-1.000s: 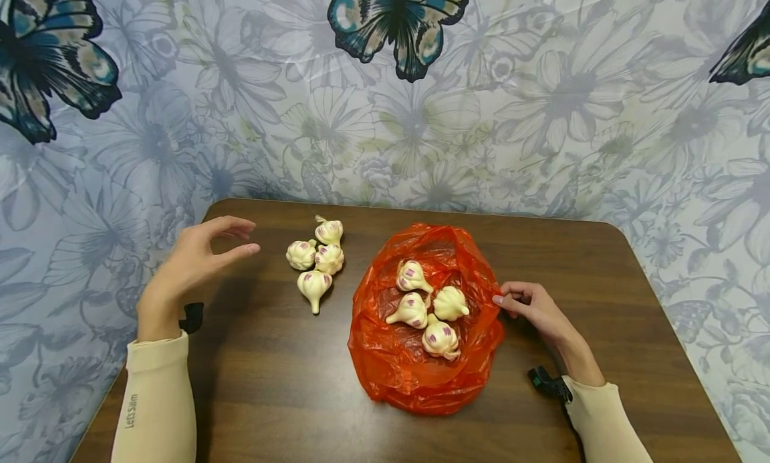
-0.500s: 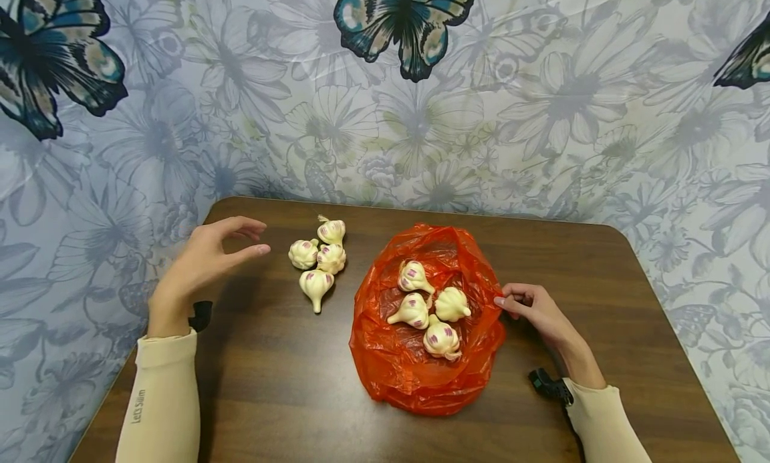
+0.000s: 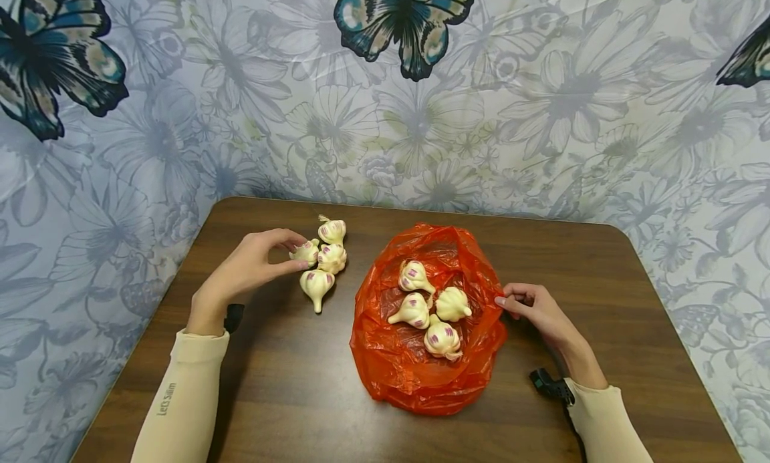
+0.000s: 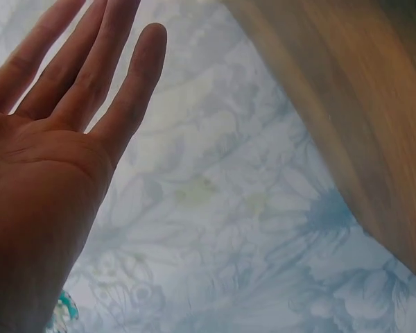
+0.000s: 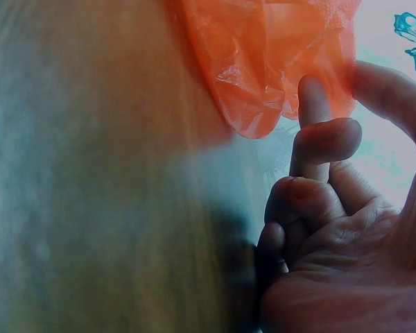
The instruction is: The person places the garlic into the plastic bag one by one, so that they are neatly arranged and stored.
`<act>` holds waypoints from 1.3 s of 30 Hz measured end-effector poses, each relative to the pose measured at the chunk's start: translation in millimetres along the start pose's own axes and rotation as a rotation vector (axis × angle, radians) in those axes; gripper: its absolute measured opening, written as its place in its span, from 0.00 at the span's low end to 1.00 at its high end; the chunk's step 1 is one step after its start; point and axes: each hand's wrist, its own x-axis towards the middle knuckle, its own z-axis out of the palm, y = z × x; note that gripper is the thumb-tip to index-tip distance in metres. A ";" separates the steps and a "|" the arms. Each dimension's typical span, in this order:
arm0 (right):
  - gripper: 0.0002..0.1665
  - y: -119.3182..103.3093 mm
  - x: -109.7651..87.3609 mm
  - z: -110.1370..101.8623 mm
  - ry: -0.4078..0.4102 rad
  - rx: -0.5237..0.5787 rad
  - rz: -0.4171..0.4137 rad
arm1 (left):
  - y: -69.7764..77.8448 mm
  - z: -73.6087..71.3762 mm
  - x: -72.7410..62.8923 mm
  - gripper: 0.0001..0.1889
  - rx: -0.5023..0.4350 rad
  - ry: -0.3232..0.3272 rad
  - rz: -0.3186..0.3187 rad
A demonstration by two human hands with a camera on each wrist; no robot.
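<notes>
In the head view my left hand [image 3: 249, 266] has its thumb and fingertips on either side of a white garlic bulb [image 3: 305, 251] with purple marks, pinching it. Three more bulbs sit right beside it, the nearest being a garlic bulb [image 3: 316, 286] with its stem toward me. My right hand [image 3: 541, 309] pinches the right rim of a red plastic bag [image 3: 391, 376], which lies spread with its mouth up. Several garlic bulbs [image 3: 442, 339] rest inside. The right wrist view shows the thumb and index finger at the bag's edge [image 5: 263, 76]; the left wrist view shows the palm and fingers [image 4: 104, 83] from beneath.
Everything stands on a dark brown wooden table [image 3: 289, 396] with rounded far corners. Behind it is a wall covering [image 3: 421, 135] printed with flowers and butterflies. Each wrist carries a small black camera, such as the right wrist camera [image 3: 550, 386].
My left hand has moved right from beside the table's left edge to the leftmost garlic bulb and closed its fingers around it. My right hand keeps its hold on the bag's rim.
</notes>
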 end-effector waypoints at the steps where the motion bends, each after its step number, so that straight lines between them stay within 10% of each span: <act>1: 0.10 -0.1 0.0 -0.2 -0.002 -0.001 -0.003 | 0.2 2.5 1.1 0.24 0.001 -0.008 0.013; 15: 0.10 -1.5 -2.3 0.1 0.000 0.003 -0.001 | 10.6 37.4 13.6 0.22 0.056 -0.146 0.061; 39: 0.09 0.7 -0.7 0.2 0.005 -0.003 -0.002 | 13.0 56.2 17.2 0.27 0.163 -0.320 0.044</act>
